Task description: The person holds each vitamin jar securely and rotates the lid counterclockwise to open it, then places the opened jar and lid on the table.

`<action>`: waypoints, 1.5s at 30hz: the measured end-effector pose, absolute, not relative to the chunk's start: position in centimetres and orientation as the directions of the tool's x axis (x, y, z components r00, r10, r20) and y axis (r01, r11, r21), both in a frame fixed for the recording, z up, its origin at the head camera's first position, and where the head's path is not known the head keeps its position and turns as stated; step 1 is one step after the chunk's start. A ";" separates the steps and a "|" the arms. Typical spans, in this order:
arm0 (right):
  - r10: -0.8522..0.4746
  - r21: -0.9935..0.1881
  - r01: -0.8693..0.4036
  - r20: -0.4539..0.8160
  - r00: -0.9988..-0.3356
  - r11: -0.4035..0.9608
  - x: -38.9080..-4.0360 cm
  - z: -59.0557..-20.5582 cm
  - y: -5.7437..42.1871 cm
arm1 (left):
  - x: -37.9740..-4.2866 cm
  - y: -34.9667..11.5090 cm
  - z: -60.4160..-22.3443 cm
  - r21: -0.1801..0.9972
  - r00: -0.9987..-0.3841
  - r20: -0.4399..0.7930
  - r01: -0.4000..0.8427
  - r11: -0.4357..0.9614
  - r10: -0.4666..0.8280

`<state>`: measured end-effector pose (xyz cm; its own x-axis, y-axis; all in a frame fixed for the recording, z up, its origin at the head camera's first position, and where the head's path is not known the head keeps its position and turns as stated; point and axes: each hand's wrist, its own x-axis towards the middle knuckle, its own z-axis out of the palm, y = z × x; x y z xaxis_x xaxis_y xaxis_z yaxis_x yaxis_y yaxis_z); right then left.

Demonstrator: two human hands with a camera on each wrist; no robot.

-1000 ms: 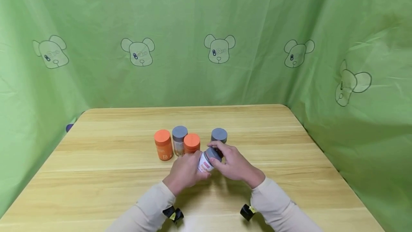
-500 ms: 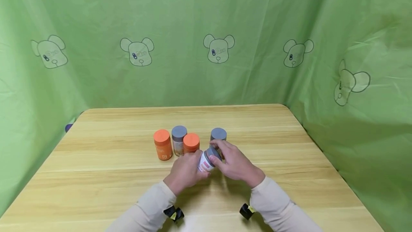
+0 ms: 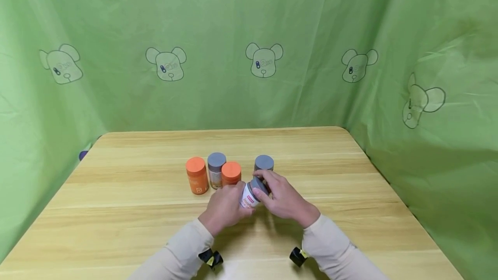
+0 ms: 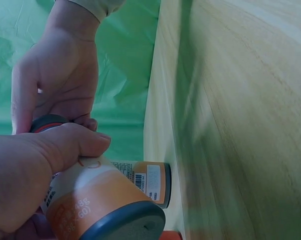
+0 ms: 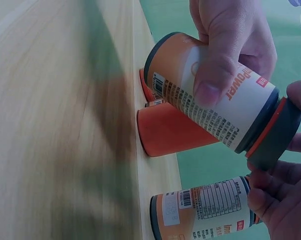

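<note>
My left hand [image 3: 223, 208] grips the body of a pill bottle [image 3: 248, 198] with a white and orange label, held tilted above the table. In the right wrist view the left thumb lies across the label of the bottle [image 5: 180, 62]. My right hand [image 3: 285, 195] holds the bottle's dark grey cap [image 5: 276, 135] between thumb and curled fingers. A red-orange ring shows between cap and body. The bottle's dark base [image 4: 130, 222] faces the left wrist camera. Just behind the right fingers stands another grey-capped bottle [image 3: 264, 162], partly hidden.
To the left of the hands stand an orange bottle [image 3: 197, 178], a grey-capped bottle [image 3: 216, 172] and a second orange bottle [image 3: 231, 172], all upright and close together. The wooden table [image 3: 116, 211] ends at a green curtain [image 3: 218, 98] printed with bear faces.
</note>
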<state>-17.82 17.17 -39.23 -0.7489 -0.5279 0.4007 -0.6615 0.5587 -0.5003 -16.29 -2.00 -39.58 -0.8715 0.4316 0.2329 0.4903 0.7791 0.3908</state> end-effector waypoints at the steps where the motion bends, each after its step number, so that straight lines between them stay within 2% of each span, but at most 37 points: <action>1: -0.531 -0.501 -0.667 0.405 -0.744 0.551 -17.8 -39.3 17.2 | -16.3 -2.0 -39.6 0.390 -0.872 0.233 0.490 0.780 0.431; 9: -0.548 -0.519 -0.680 0.408 -0.730 0.518 -17.8 -39.5 17.5 | -16.5 -2.0 -39.7 0.390 -0.883 0.212 0.469 0.793 0.418; 20: -0.492 -0.496 -0.604 0.351 -0.797 0.624 -17.8 -39.4 16.9 | -16.4 -2.0 -40.0 0.384 -0.870 0.241 0.492 0.781 0.429; 37: -0.568 -0.519 -0.671 0.370 -0.735 0.530 -17.8 -39.2 17.2 | -16.6 -2.0 -40.1 0.373 -0.873 0.236 0.487 0.789 0.427; 45: -0.521 -0.490 -0.654 0.397 -0.756 0.576 -17.8 -39.4 17.2 | -16.6 -2.0 -40.4 0.379 -0.865 0.249 0.500 0.778 0.435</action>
<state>-17.85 17.18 -39.37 -0.7557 -0.5211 0.3967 -0.6544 0.5763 -0.4895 -16.58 -2.01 -40.41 -0.8654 0.4346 0.2493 0.5002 0.7784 0.3794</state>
